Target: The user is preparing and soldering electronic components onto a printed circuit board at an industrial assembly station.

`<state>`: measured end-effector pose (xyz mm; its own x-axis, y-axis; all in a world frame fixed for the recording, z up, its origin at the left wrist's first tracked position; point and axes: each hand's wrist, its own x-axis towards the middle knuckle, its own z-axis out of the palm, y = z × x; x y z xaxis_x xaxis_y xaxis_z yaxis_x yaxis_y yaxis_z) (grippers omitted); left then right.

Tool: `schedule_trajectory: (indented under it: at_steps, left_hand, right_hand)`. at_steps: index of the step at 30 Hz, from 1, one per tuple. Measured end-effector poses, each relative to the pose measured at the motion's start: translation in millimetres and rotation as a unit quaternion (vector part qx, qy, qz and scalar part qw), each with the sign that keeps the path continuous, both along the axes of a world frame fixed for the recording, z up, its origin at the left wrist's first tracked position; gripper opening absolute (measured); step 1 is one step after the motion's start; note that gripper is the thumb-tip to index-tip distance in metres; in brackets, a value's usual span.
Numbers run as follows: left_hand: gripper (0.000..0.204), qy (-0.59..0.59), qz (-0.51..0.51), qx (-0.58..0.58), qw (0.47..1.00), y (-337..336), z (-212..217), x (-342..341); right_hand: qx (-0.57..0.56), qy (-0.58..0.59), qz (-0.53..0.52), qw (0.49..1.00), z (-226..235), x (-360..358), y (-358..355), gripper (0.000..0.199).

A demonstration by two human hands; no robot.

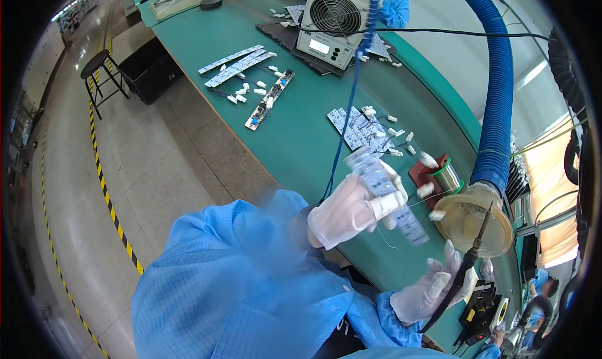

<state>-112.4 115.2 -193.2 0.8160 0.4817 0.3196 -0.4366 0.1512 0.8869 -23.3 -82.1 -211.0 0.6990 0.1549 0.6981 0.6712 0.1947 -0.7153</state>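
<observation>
My left hand (351, 213), in a white glove, grips a pale strip-shaped circuit board (409, 225), slightly blurred, above the green bench. Thin solder wire runs from a spool (448, 178) on a dark red stand toward this hand, and a loose wire end curls below the fingers. My right hand (429, 291), also gloved, holds a soldering iron (463, 272) by its black handle, tip pointing up in front of a cone-shaped fume hood (467, 218). White connectors, some blurred, hang near the spool. Beyond my left hand lies a group of circuit boards (360, 130) with wired white connectors.
A blue hose (495, 102) rises from the hood. Farther along the bench are more board strips (238, 67), a component-filled board (269, 100) and a fan unit (337, 20). A blue cord (352, 102) hangs by my left wrist. A black soldering stand (481, 309) sits right.
</observation>
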Motion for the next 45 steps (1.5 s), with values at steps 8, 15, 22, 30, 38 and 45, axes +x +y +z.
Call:
schedule_trajectory:
  at_steps: [8,15,22,30,38,45]
  left_hand:
    - [0.020,0.039,-0.119,-0.212,0.969,-10,-14,6]
    - [0.028,0.004,-0.119,-0.109,0.987,-8,-44,8]
    - [0.024,-0.020,-0.201,-0.138,0.969,-5,-23,-6]
    - [0.024,-0.047,-0.215,-0.127,0.967,-8,-28,-7]
    - [0.022,-0.074,-0.072,0.051,0.993,-9,-47,-5]
    - [0.020,-0.166,0.027,0.131,0.977,-6,-54,3]
  right_hand:
    - [-0.111,-0.147,0.090,0.979,-25,16,-2,0.046]
    - [-0.022,-0.058,0.183,0.981,-9,6,14,0.047]
    - [-0.078,-0.054,0.087,0.992,-17,4,16,0.049]
    - [-0.100,-0.030,0.107,0.989,-21,3,10,0.050]
    - [0.085,0.093,0.083,0.989,11,7,9,0.053]
    - [-0.041,0.024,0.249,0.967,13,13,10,0.051]
